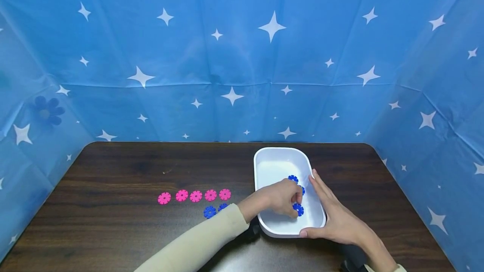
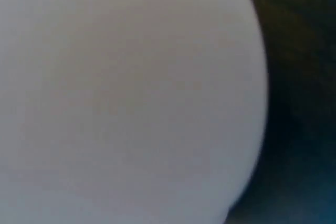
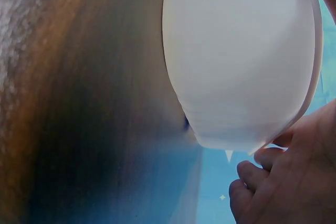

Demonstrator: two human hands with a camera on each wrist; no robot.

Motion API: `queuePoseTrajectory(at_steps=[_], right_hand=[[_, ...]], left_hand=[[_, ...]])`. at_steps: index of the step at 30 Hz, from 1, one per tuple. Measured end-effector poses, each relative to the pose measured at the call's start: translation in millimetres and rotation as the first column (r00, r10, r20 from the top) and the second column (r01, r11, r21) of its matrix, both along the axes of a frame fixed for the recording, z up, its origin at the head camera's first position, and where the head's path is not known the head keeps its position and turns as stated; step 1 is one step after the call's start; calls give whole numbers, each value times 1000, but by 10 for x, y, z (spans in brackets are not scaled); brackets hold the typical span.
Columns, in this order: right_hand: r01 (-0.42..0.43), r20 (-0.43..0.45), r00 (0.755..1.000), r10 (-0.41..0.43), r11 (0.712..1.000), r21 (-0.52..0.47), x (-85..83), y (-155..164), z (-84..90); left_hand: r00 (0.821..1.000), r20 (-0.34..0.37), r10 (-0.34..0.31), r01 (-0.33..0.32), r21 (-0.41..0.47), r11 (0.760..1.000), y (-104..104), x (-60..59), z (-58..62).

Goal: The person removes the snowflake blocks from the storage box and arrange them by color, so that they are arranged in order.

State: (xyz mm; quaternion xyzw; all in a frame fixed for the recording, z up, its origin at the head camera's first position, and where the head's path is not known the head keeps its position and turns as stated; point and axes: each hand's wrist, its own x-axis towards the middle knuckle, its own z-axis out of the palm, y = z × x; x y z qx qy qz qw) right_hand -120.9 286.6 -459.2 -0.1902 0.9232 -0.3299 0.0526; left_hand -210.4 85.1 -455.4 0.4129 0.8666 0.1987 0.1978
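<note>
Head view: left hand (image 1: 284,198) pinches a blue disc (image 1: 298,209) inside the white tray (image 1: 264,158); right hand (image 1: 334,217), fingers straight, steadies the tray's side.

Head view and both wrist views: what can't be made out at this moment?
- Left hand, head view: its own knuckles hide the fingertips, so a pinch on the blue disc is unclear.
- Blue discs on the table, head view: the sleeve covers part of one.
- Left wrist view: blurred white tray fills it; no hand shows.
- Right wrist view: the tray's outer wall hides its contents.
</note>
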Motion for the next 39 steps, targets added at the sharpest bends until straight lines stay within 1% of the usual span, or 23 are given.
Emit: queuePoseTrajectory(at_steps=[2, 6, 12, 16, 20, 22, 24, 27, 29, 33, 37, 39], right_hand=[[-5, -3, 1000, 5, 1000, -2, -2, -6, -6], [-16, -8, 1000, 16, 1000, -4, -10, -12, -9], [-16, -7, 1000, 16, 1000, -2, -16, -11, 15], [-12, -6, 1000, 12, 1000, 3, -13, -10, 22], [-4, 0, 1000, 4, 1000, 13, -12, -12, 20], [-1, -1, 1000, 1, 1000, 16, -6, -16, 17], [-1, -4, 1000, 1, 1000, 15, 1, -20, 16], [-3, -12, 1000, 3, 1000, 9, 11, -24, 12], [-3, -12, 1000, 3, 1000, 7, 7, -27, 12], [6, -6, 1000, -6, 1000, 22, 2, -34, 13], [17, -1, 1000, -17, 999, 35, -4, -42, 15], [19, 4, 1000, -19, 999, 38, -4, -47, 11]], left_hand=[[1000, 12, -5, 5, 32, 999, 2, -4, -22], [999, 40, -16, 13, 89, 996, -12, 2, -28], [999, 3, -45, 44, 155, 987, -53, 7, 7], [999, -19, -34, 37, 166, 985, -97, 37, 43], [999, -30, -10, 16, 212, 977, -181, 75, 99], [1000, -19, 8, -3, 245, 970, -236, 101, 124], [1000, 12, 26, -28, 280, 960, -297, 134, 157], [997, 49, 53, -66, 335, 940, -394, 181, 205], [995, 76, 70, -94, 379, 920, -466, 206, 243], [986, 110, 127, -164, 459, 873, -610, 261, 294], [970, 143, 198, -244, 512, 823, -743, 313, 317], [962, 158, 221, -272, 537, 799, -810, 338, 319]])
